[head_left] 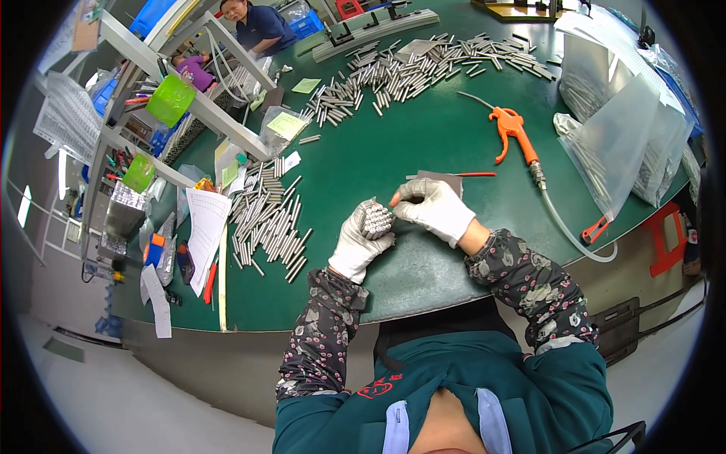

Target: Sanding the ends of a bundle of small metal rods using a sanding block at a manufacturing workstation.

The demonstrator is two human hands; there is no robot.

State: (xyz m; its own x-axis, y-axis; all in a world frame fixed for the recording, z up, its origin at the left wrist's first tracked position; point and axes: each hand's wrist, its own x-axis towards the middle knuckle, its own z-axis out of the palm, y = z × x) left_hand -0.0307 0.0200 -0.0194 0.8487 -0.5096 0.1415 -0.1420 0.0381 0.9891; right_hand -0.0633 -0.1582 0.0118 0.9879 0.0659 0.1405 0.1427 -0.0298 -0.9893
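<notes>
My left hand [355, 246], in a white glove, is wrapped around a bundle of short metal rods [377, 222], whose round ends face up. Just right of the bundle is my right hand [435, 206], also gloved, with a bare fingertip showing. Its thumb and fingers are bent in a pinch close to the rods; anything between them is too small to make out. Behind the right hand lies a grey-brown flat piece [442, 181], with a thin red stick [476, 175] beside it. Loose metal rods [272, 223] are spread out to the left of my left hand.
A large heap of rods [423, 72] covers the far part of the green table [363, 151]. An orange air gun [514, 132] with a hose lies at the right, near plastic bags of rods [616, 144]. Papers [204, 234] and a shelf frame stand left. Another person [261, 30] sits beyond.
</notes>
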